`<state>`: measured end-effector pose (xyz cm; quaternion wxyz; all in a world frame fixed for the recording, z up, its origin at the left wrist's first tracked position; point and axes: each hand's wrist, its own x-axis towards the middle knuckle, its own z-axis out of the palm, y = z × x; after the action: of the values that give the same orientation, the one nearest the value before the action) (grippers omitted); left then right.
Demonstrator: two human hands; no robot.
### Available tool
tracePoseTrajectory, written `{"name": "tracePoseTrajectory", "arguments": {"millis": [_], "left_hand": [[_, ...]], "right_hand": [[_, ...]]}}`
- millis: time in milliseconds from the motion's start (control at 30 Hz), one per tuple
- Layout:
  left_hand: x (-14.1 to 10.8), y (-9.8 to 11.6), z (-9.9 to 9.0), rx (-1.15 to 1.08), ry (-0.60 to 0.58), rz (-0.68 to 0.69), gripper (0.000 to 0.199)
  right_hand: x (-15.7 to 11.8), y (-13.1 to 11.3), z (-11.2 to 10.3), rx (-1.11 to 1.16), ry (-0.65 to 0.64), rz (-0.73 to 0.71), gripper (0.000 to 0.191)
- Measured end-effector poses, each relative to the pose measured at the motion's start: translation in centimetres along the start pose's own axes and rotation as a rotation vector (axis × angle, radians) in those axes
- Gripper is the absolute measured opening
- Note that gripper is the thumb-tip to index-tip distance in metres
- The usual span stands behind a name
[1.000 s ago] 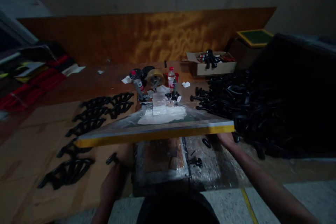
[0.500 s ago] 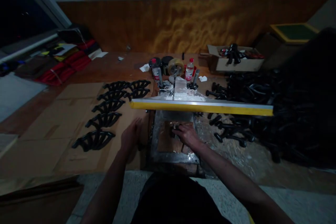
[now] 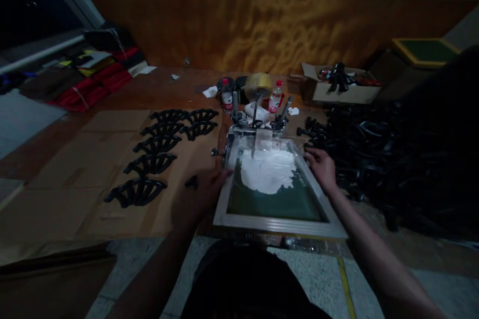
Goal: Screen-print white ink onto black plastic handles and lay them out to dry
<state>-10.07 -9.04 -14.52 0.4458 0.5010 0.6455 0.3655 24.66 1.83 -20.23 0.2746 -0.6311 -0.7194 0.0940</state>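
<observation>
A silk-screen frame (image 3: 279, 224) with a grey metal border and green mesh lies in front of me, over the spot where the base plate was visible. White ink (image 3: 267, 172) covers the far part of its mesh. My left hand (image 3: 209, 187) is at the frame's left rail, its dim, blurred fingers closed against the edge. My right hand (image 3: 322, 165) has its fingers curled at the right rail, near the far corner. A small black plastic piece (image 3: 192, 182) lies on the cardboard beside my left hand. What lies beneath the screen is hidden.
Black fan-shaped parts (image 3: 136, 193) stand in rows on cardboard (image 3: 88, 159) at left. A large heap of black parts (image 3: 368, 144) fills the right. Behind the frame are two bottles (image 3: 275, 97), a tape roll (image 3: 259, 84) and clamps. An open carton (image 3: 346, 92) stands at back right.
The raised screen has come down flat over the base plate. My right hand has left the small black part on the plate and moved to the right rail; my left hand has moved right, to the left rail.
</observation>
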Motion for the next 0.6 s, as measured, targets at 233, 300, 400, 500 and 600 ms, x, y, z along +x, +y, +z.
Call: {"name": "tracePoseTrajectory", "arguments": {"millis": [233, 300, 400, 500, 600], "left_hand": [[0.0, -7.2, 3.1, 0.142, -0.085, -0.106, 0.062], [0.5, -8.0, 3.3, 0.130, -0.108, -0.095, 0.061], [0.6, -8.4, 3.4, 0.108, -0.121, -0.082, 0.059], [0.3, -8.5, 3.4, 0.104, -0.108, -0.093, 0.058], [0.2, -8.4, 3.6, 0.095, -0.101, -0.122, 0.058]], "right_hand": [[2.6, -10.6, 2.2, -0.159, -0.296, -0.292, 0.051], [1.7, -12.2, 2.9, -0.241, -0.483, -0.249, 0.030], [-1.2, -12.5, 3.3, -0.322, -0.593, -0.276, 0.021], [-4.3, -11.4, 2.9, -0.266, -0.624, -0.518, 0.021], [-5.3, -10.3, 2.0, -0.152, -0.694, -0.719, 0.019]]}}
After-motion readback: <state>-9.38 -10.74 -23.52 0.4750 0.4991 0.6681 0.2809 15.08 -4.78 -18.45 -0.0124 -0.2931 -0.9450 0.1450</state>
